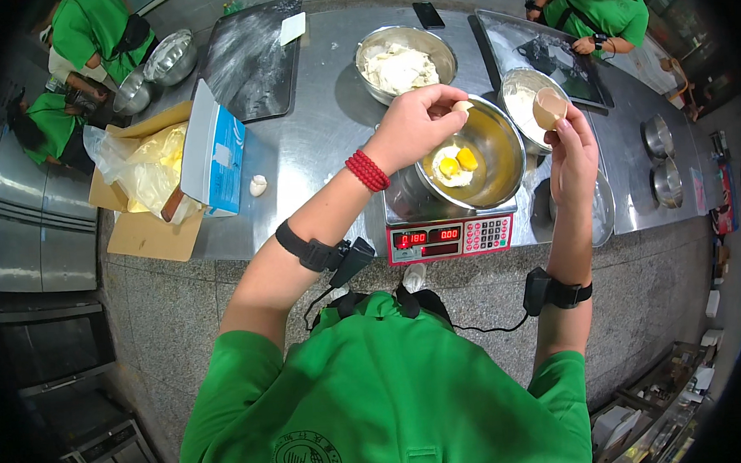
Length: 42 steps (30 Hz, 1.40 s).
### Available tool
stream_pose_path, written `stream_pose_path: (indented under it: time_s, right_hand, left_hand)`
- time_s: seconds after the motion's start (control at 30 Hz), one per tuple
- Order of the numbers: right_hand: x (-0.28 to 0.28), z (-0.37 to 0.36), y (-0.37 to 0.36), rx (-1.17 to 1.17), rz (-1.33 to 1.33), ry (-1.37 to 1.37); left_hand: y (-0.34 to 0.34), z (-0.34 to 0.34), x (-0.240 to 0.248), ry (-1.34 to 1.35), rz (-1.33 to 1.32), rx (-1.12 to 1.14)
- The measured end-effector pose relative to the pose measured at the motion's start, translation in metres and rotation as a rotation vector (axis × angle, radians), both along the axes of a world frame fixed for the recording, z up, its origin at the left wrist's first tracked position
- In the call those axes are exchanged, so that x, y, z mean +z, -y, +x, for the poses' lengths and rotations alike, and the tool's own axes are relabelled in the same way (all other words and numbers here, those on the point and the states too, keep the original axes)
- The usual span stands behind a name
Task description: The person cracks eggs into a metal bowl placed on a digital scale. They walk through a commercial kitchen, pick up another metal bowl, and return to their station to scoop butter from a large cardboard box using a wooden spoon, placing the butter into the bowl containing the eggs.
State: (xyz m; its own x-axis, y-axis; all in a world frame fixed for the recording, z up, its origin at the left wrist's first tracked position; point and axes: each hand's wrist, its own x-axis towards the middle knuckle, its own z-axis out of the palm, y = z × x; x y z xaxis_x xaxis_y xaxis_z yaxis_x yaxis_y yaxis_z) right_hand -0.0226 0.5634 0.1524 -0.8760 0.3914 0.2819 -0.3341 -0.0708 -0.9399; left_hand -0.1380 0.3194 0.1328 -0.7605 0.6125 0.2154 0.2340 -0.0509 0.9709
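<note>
My left hand (419,127) is over the left rim of a steel mixing bowl (501,170), its fingers pinched on a small pale piece of eggshell (462,107). To the bowl's right, my right hand (574,158) holds up an open brown eggshell (550,107) between thumb and fingers. Inside the bowl lie egg yolks (457,161) over something white, with clear egg white around them. The bowl stands on a red digital kitchen scale (450,239) with lit displays at the table's near edge.
Behind stands a bowl of white dough-like mass (400,66); right of it, a bowl of flour (519,102). A cracked eggshell (257,185) lies beside an open carton (220,168) holding a yellow block in plastic. Floury black trays (252,57) and a phone (428,15) lie farther back. Co-workers (598,10) stand around.
</note>
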Motion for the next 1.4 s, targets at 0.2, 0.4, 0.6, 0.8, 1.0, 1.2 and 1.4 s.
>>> stream_pose_path:
  time_s: [0.2,0.4,0.6,0.8,1.0,1.2,1.4]
  right_hand:
    - [0.004,0.000,0.011,0.023,0.007,-0.029]
    - [-0.003,0.004,0.019,0.043,0.139,-0.074]
    - [-0.004,0.002,0.020,0.025,0.154,-0.072]
    - [-0.017,0.002,0.021,0.033,0.247,-0.017]
    - [-0.034,0.000,0.045,0.055,0.289,0.040]
    - [-0.037,0.000,0.073,0.101,0.187,0.055]
    - [-0.038,-0.004,0.094,0.188,0.035,0.059]
  left_hand:
    - [0.001,0.001,0.001,0.005,0.016,0.006]
    - [-0.002,0.004,0.001,0.010,0.039,0.008]
    - [0.000,0.006,0.002,0.038,0.037,0.010]
    - [-0.002,0.008,0.006,0.039,0.078,0.015]
    - [-0.006,0.019,0.020,-0.055,0.133,-0.046]
    - [-0.009,0.021,0.022,-0.505,0.002,0.068]
    - [0.019,0.021,0.015,-0.577,-0.017,0.111]
